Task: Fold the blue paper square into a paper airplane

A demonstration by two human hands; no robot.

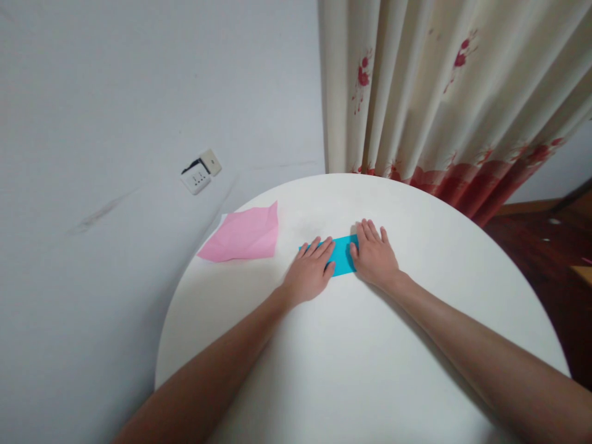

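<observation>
Both the left hand [306, 277] and the right hand [375, 256] are bare, and so are the left forearm [229, 353] and right forearm [467, 342]. Each forearm is smooth and slender, slim at the wrist and thickening evenly up to where the view cuts it off. The backs of the hands are broad and softly rounded, with fairly short, blunt fingers and stubby thumbs. The nails are too small to make out.
</observation>
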